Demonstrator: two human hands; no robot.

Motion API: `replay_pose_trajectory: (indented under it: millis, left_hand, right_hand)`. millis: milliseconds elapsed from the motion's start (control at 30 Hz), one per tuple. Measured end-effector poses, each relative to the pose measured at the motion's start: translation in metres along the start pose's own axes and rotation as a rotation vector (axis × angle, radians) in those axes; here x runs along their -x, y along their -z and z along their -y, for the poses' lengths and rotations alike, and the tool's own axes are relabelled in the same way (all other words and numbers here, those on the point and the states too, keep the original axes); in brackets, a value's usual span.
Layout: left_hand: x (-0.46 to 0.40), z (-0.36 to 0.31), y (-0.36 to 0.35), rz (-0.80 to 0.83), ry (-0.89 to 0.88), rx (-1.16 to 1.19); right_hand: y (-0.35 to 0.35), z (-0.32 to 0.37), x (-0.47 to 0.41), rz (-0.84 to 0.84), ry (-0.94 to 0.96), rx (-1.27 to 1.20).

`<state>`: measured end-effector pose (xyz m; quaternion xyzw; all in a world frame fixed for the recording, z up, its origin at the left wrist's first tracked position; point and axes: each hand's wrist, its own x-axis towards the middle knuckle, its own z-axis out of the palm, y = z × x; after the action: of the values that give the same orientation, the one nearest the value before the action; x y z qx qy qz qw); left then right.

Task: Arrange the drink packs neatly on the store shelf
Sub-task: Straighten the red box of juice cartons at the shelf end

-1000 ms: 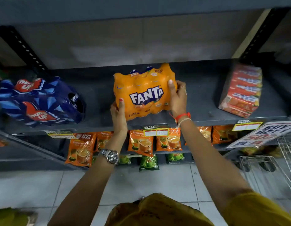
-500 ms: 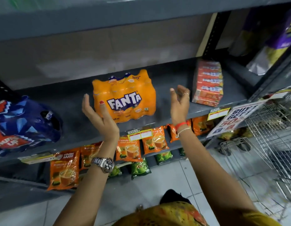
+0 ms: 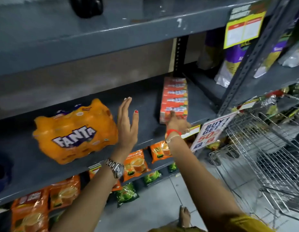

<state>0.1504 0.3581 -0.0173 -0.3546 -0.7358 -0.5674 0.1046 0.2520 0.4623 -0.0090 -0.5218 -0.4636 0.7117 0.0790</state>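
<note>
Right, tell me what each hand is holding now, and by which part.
The left hand is open and holds nothing, beside the Fanta pack. The right hand touches the near bottom end of the red carton pack; a full grip cannot be told.

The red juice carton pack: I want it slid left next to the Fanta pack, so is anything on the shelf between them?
Nothing rests on the shelf between the red juice carton pack and the Fanta pack. Only the open left hand hovers in that gap. The right hand is at the carton pack's front lower edge.
</note>
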Motion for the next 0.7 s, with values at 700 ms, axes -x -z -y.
replay_pose_trajectory:
  millis: [700]
  left_hand:
    - [-0.147, 0.05, -0.133, 0.146, 0.889, -0.01]
  right_hand:
    - [0.11, 0.157, -0.187, -0.037, 0.354, 0.217]
